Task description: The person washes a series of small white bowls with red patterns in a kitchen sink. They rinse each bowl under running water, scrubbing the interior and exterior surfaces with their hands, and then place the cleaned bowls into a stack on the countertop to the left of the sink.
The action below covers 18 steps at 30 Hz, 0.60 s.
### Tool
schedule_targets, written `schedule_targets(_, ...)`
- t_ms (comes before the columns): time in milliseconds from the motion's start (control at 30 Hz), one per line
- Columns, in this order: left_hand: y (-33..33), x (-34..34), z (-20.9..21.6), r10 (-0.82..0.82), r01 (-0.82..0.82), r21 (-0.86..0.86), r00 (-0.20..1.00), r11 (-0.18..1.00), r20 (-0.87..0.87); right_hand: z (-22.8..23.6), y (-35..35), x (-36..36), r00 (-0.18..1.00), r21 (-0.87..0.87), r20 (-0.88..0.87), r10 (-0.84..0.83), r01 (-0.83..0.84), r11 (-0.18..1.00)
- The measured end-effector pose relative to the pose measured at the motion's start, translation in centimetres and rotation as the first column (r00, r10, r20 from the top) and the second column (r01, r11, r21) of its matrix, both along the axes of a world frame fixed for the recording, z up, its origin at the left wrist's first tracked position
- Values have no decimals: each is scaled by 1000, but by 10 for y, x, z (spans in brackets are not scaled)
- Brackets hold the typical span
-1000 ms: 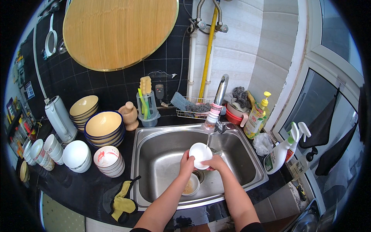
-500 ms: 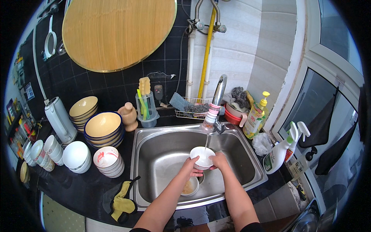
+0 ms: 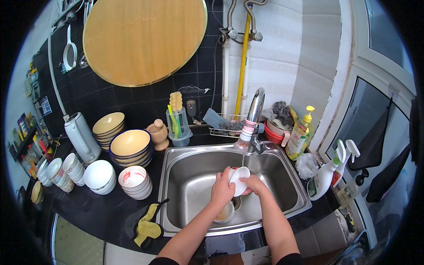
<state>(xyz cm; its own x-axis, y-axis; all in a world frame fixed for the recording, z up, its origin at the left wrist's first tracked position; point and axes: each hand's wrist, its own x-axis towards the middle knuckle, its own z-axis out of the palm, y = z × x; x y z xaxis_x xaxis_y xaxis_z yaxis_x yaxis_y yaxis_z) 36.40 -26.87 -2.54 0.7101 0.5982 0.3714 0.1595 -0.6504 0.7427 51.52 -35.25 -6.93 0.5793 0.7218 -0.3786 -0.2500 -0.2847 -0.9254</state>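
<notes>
Over the sink (image 3: 185, 194), a small white bowl (image 3: 240, 180) is tipped on its side, its inside facing right. My left hand (image 3: 222, 187) is closed around the bowl's outer left side. My right hand (image 3: 255, 184) grips the bowl's right edge, fingers partly hidden. Just above, the chrome faucet (image 3: 256, 106) with a pink and white nozzle (image 3: 245, 135) runs a thin stream of water down to the bowl. Below my left wrist, another white bowl (image 3: 228, 215) with something brownish inside sits on the sink floor by the drain (image 3: 236, 202), partly covered by my forearm.
Left of the sink stand stacked red-patterned bowls (image 3: 134, 179), white bowls (image 3: 100, 175), blue-rimmed bowls (image 3: 130, 145) and yellow-green gloves (image 3: 148, 230). Behind it are a wire rack (image 3: 227, 128) and a utensil holder (image 3: 179, 128). A soap bottle (image 3: 298, 137) and spray bottles (image 3: 324, 179) line the right.
The bowl has turned from facing up to lying on its side, and both hands have shifted their grip with it. The whole view has moved slightly.
</notes>
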Motion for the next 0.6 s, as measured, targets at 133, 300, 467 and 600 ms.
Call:
schedule_targets(133,2,-13,21,53,-24,212,990,977,-132,12,2,-11,988,64,-98,117,-111,992)
schedule_targets(300,4,-30,37,57,34,459,982,888,-182,13,1,-12,962,155,-134,238,-217,964)
schedule_targets(467,11,-53,50,107,51,663,975,747,-196,13,0,-14,963,96,-14,270,-267,959)
schedule_targets(600,18,-72,65,140,36,704,972,709,-190,-3,1,-5,975,22,56,216,-218,976)
